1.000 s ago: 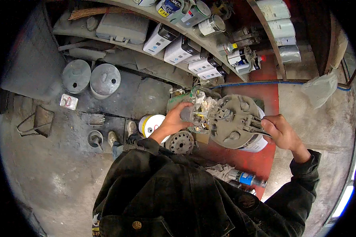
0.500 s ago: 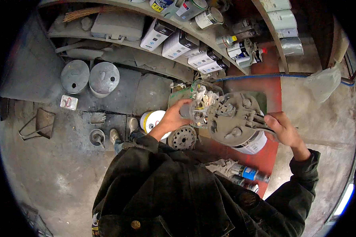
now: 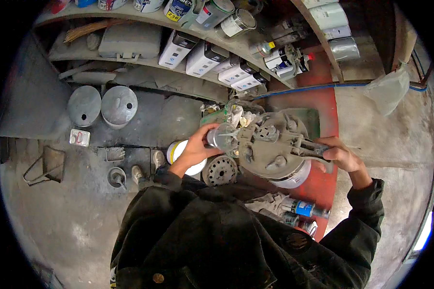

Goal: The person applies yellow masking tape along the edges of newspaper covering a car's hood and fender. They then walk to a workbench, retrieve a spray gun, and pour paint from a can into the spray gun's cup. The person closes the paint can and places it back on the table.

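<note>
while the left hand grips a clear cup against the grey mixing lid, just above the white can, the right hand clasps its handle, so pouring seems unfinished.

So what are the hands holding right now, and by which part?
Left hand grips a clear cup around its side. Right hand holds the grey round lid by its dark handle.

lid above bucket
</note>
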Motion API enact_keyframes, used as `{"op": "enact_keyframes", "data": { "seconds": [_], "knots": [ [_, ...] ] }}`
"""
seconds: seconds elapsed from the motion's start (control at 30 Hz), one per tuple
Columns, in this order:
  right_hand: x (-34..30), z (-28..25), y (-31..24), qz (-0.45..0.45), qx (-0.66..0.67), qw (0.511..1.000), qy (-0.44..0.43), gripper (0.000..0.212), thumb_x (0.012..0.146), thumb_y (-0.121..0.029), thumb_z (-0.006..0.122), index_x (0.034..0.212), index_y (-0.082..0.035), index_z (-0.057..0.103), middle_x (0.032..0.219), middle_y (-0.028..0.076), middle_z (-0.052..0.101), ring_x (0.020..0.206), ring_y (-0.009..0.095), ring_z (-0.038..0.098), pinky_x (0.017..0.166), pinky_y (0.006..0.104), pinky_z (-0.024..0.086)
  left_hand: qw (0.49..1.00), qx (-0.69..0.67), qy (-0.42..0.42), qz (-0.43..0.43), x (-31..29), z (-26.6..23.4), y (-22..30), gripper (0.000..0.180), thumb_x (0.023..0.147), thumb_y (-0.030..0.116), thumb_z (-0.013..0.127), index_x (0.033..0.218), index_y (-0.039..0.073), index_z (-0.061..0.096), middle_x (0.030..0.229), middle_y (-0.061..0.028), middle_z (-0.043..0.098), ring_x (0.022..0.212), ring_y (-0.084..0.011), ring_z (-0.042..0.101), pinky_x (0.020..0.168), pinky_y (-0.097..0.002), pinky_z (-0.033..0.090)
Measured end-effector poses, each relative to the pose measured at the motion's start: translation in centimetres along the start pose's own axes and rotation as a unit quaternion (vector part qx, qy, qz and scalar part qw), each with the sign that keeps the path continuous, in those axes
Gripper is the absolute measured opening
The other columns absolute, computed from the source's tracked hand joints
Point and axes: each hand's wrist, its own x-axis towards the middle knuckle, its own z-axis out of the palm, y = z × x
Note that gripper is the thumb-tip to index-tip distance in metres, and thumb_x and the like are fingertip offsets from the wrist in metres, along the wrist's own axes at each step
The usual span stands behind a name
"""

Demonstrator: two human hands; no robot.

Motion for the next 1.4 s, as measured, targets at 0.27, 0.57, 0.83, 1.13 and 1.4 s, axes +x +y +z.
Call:
{"op": "enact_keyframes", "data": {
  "seconds": [0.27, 0.57, 0.83, 1.13, 1.4],
  "knots": [
    [0.8, 0.2, 0.4, -0.016, 0.010, 0.998, -0.051, 0.058, 0.091, -0.058, 0.051, 0.089, -0.001, 0.061, 0.068, -0.001, 0.056, 0.058, 0.007, 0.050, 0.049, 0.0238, 0.036, 0.999, 0.024, 0.001, -0.037, -0.4, -0.8, 0.9, 0.073, 0.069, -0.007, 0.076, 0.133, 0.007, 0.046, 0.126, -0.0053, 0.054, 0.115, -0.0164, 0.054, 0.100, -0.0312, 0.043],
    [1.1, 1.4, 0.7, -0.030, -0.071, 0.997, 0.008, 0.070, 0.089, -0.071, 0.045, 0.076, -0.003, 0.057, 0.060, -0.001, 0.052, 0.055, 0.008, 0.049, 0.047, 0.0251, 0.035, 0.999, 0.030, 0.007, -0.037, -0.3, -0.6, 0.7, 0.073, 0.069, -0.008, 0.076, 0.133, 0.007, 0.045, 0.128, -0.0064, 0.054, 0.119, -0.0185, 0.053, 0.103, -0.0327, 0.041],
    [1.2, 2.0, 0.2, -0.020, -0.041, 0.997, 0.056, 0.074, 0.083, -0.076, 0.048, 0.070, -0.004, 0.055, 0.058, 0.000, 0.049, 0.053, 0.009, 0.048, 0.047, 0.0264, 0.035, 0.997, 0.064, 0.022, -0.047, -0.2, -1.0, -0.1, 0.076, 0.066, 0.000, 0.084, 0.132, 0.006, 0.047, 0.127, -0.0072, 0.056, 0.117, -0.0179, 0.054, 0.101, -0.0334, 0.044],
    [1.5, 1.5, 0.4, 0.014, -0.032, 0.996, 0.078, 0.063, 0.088, -0.063, 0.053, 0.080, 0.000, 0.058, 0.058, 0.000, 0.047, 0.052, 0.010, 0.045, 0.047, 0.0277, 0.033, 0.993, 0.103, 0.046, -0.038, 0.2, -0.8, -0.5, 0.071, 0.066, 0.004, 0.084, 0.129, 0.007, 0.051, 0.124, -0.0077, 0.058, 0.111, -0.0172, 0.057, 0.094, -0.0316, 0.047],
    [1.9, 2.3, -0.9, 0.097, -0.019, 0.990, 0.102, 0.050, 0.085, -0.033, 0.050, 0.113, 0.008, 0.057, 0.063, 0.002, 0.050, 0.056, 0.010, 0.044, 0.055, 0.0270, 0.036, 0.976, 0.208, 0.056, 0.017, 1.4, -0.3, -1.1, 0.073, 0.062, 0.009, 0.084, 0.128, 0.008, 0.052, 0.123, -0.0129, 0.057, 0.111, -0.0297, 0.057, 0.092, -0.0355, 0.046]
  ]
}}
